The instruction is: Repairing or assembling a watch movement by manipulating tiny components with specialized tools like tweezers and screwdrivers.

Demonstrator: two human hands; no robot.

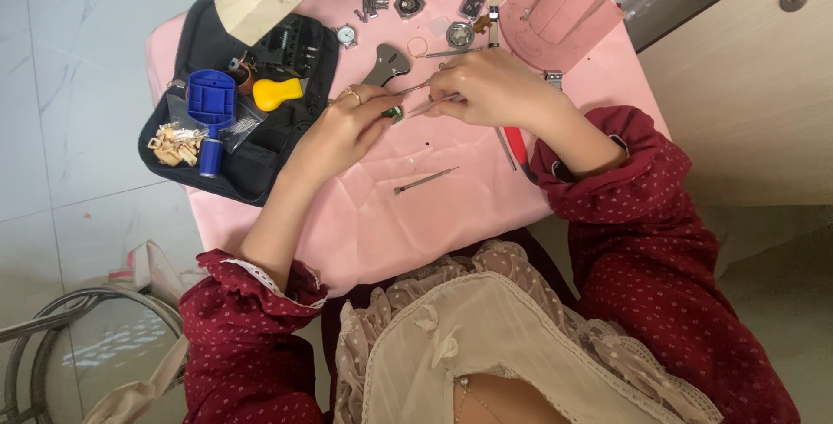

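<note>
Overhead view of two hands at a small table draped in smooth pink cloth [434, 207]. The left hand [343, 133], a ring on one finger, was curled narrowly around a small green-edged part [396, 113], pinched at the fingertips just above the cloth near the table's middle; the part was too small to tell its shape. The right hand [495, 85] was closed on thin metal tweezers [431, 105], whose long axis ran nearly level across the view, tips pointing toward the left hand and meeting the part. A second thin tool with a red end [415, 88] lay just above, roughly parallel.

On the cloth below the hands lay a slim metal screwdriver [425, 180], angled slightly upward to the right. A red-handled tool [517, 144] showed beside the right wrist. Left of the hands sat an open black fabric tool case [260, 172] holding a blue plastic holder [211, 105] and a yellow rubbery ball [278, 92]. Small round metal watch parts [459, 34] and a grey flat metal wrench [387, 65] were scattered along the far edge, near a pink plastic stand [568, 7]. The floor [61, 85] was pale marbled tile.
</note>
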